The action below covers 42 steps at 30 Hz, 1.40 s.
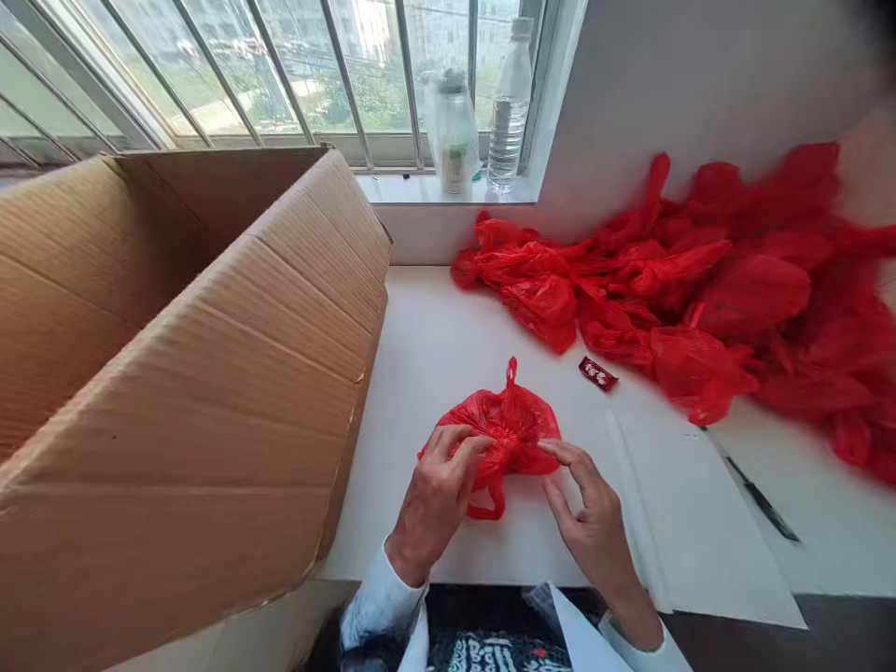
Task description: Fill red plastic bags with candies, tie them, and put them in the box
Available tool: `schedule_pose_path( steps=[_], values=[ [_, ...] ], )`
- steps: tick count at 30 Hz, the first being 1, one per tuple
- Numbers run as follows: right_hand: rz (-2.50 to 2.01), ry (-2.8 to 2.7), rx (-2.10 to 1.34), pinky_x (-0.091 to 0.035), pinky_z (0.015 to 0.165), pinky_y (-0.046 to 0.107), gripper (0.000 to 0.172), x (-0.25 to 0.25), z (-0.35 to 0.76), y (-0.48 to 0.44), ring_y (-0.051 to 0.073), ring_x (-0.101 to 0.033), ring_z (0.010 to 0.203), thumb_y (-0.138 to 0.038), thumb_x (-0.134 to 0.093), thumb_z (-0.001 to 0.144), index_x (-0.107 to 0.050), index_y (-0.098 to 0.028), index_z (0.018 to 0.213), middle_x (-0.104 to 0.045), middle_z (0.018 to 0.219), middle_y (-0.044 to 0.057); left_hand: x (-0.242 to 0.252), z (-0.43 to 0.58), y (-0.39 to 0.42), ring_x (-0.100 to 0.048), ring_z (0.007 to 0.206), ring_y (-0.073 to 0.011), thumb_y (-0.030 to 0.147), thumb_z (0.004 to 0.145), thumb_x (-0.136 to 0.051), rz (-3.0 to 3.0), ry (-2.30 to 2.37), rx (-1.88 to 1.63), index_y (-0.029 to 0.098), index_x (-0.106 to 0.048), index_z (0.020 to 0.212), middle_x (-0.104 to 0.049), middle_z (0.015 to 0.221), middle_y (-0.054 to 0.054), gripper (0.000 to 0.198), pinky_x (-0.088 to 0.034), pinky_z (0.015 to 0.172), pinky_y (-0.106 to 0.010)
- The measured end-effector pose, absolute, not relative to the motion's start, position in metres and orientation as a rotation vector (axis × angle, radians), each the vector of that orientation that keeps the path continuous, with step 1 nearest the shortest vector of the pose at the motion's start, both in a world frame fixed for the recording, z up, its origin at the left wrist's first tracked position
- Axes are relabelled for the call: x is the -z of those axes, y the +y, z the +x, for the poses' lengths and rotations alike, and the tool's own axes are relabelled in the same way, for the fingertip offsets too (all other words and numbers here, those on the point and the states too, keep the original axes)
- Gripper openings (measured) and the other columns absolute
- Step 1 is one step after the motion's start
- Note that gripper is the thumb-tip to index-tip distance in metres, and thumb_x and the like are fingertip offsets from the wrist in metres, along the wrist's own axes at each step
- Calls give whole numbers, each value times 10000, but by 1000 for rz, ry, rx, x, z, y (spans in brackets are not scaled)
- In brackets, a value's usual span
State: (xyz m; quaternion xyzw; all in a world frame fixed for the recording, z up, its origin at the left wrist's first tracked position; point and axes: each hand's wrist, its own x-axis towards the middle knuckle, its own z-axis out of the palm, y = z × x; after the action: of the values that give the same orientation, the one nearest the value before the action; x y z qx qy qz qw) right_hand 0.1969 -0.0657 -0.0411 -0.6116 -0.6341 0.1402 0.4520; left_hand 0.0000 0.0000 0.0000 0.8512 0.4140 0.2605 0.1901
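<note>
A red plastic bag (519, 425), gathered at its middle, lies on the white table (420, 345). One handle loop points away from me and another toward me. My left hand (435, 495) is at the bag's left side, its fingers bent and pinching the gathered plastic. At the right edge of the bag, my right hand (592, 513) has thumb and fingers apart, and a fingertip reaches the plastic. The bag hides whatever may be inside it.
A large open cardboard box (280, 392) fills the left. Many red bags (630, 280) are heaped at the right. Nearby lie a small dark-red packet (598, 374), white sheets (700, 523) and a black pen-like item (763, 499). Bottles (510, 121) stand on the windowsill.
</note>
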Motion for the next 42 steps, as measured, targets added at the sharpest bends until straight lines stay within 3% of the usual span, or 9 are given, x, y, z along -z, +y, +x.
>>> schedule_pose_path(
  steps=[4,8,11,18,21,25,29,32,42],
  values=[
    [-1571,-1735,-342,-434,926,397,301,36,203,-41,237,-492,1100,-236,-587,864,-563,-244,1164,-604,1132,53,0,10,20,-394,1211,-247,184,882,-555,2456,1004,-621,253,-522,1245,-532,1279,-57,370,-430,991,-419],
    [-1607,-1861,-456,-438,814,387,71,27,200,-24,226,-555,891,-173,-564,862,-613,-220,882,-658,876,23,3,12,29,-532,985,-236,193,778,-698,2461,977,-572,235,-636,1008,-663,957,-22,242,-456,902,-423],
    [-1623,-1762,-492,-428,765,358,115,21,206,-22,197,-564,803,-188,-532,880,-585,-216,781,-647,792,1,6,6,30,-549,807,-195,210,829,-642,2383,1115,-688,210,-629,808,-638,778,-3,24,-452,811,-391],
    [-1628,-1381,-774,-458,672,280,180,26,232,-37,161,-575,736,-359,-542,863,-573,-204,777,-613,769,6,16,-10,22,-581,699,-129,234,920,-495,2081,1309,-977,175,-571,810,-611,756,-2,146,-486,637,-249],
    [-1622,-1564,-815,-480,685,301,189,26,230,-38,195,-585,859,-372,-538,867,-582,-216,962,-633,950,45,8,-12,13,-605,869,-152,195,887,-535,2082,1250,-943,184,-583,974,-634,931,-32,100,-511,754,-279],
    [-1571,-1777,-655,-464,860,398,362,17,217,-26,248,-514,1046,-379,-639,818,-578,-247,1150,-616,1111,61,-11,-2,7,-428,1231,-230,118,834,-575,2300,1047,-850,246,-551,1221,-547,1277,-71,408,-397,1009,-406],
    [-1538,-1832,-614,-446,841,411,108,8,204,-16,233,-516,915,-252,-608,847,-681,-244,926,-653,911,37,-18,13,15,-565,1024,-232,179,898,-539,2446,993,-880,249,-671,1060,-703,1017,-58,220,-393,912,-431],
    [-1430,-1714,-754,-456,799,375,133,1,204,-16,207,-553,862,-259,-599,862,-719,-274,917,-666,867,21,-18,13,23,-613,855,-194,226,866,-610,2358,990,-980,273,-715,923,-734,829,-5,128,-381,882,-413],
    [-1310,-1017,-1039,-479,718,266,154,4,234,-21,154,-597,806,-364,-643,825,-731,-268,908,-672,851,9,-7,0,24,-629,825,-143,287,951,-440,1646,1022,-1238,207,-572,912,-661,909,-22,159,-494,703,-258]
  ],
)
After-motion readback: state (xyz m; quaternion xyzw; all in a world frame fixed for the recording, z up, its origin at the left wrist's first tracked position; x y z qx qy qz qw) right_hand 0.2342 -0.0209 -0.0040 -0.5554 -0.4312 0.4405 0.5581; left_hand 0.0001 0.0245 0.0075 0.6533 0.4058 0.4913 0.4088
